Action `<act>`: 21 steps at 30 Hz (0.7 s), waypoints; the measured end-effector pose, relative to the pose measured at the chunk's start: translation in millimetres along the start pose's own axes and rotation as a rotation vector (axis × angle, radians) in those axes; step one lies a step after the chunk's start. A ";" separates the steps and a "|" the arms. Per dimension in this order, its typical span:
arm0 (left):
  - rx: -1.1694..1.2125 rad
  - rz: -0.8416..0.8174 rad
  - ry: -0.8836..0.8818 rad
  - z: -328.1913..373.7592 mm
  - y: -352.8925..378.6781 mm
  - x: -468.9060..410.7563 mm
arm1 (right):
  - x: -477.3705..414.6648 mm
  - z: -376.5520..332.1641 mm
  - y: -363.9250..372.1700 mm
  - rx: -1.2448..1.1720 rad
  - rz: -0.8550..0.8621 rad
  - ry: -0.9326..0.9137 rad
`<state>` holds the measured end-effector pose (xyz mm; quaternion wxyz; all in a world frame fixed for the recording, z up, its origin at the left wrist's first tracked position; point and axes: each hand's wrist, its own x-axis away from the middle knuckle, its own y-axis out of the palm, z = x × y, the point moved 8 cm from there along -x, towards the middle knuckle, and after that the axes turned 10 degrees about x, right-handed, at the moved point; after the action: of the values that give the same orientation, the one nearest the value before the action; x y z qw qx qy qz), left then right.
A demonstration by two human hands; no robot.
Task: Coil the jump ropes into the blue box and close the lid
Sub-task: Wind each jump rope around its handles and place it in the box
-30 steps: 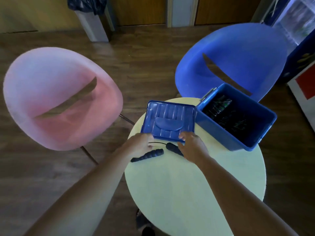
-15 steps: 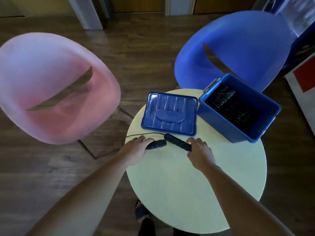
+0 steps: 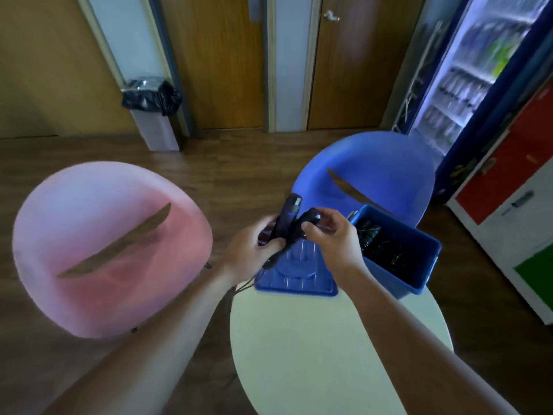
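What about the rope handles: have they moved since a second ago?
Yes. The handles lay on the table in front of the lid; now the left hand and right hand hold them up off it, above the lid.

Both jump rope handles [image 3: 289, 217] held above the lid [image 3: 299, 280]
One is gripped by the left hand [image 3: 250, 246], one by the right hand [image 3: 332, 236]; the lid is laid on the table [image 3: 329, 354] beside the blue box [image 3: 414, 241].

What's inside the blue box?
Inside the blue box lies a dark tangle of jump ropes with greenish glints. How many cannot be told; the pile covers the bottom.
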<state>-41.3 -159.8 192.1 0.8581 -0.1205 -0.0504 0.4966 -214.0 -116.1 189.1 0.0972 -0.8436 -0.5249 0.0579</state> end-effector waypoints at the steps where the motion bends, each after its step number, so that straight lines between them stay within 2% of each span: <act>1: -0.002 0.001 0.024 14.0 -4.0 -0.3 | 1.5 -14.5 -2.4 -0.039 0.012 -0.016; 4: -0.001 -0.017 0.094 57.7 -8.6 0.9 | 7.8 -52.4 -10.0 -0.115 0.047 -0.058; 10: 0.094 -0.052 0.146 117.9 -8.7 4.8 | 16.3 -115.6 -35.0 -0.072 0.160 -0.139; 17: 0.108 -0.111 0.215 165.8 3.6 6.2 | 16.6 -167.6 -59.2 -0.050 0.168 -0.197; 21: 0.154 -0.076 0.235 186.4 7.1 -4.2 | 12.8 -194.5 -78.3 -0.015 0.152 -0.220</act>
<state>-87.8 -130.8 370.4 0.8830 -0.1096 0.0841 0.4486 -237.9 -91.1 396.3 0.0279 -0.8702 -0.4674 0.1531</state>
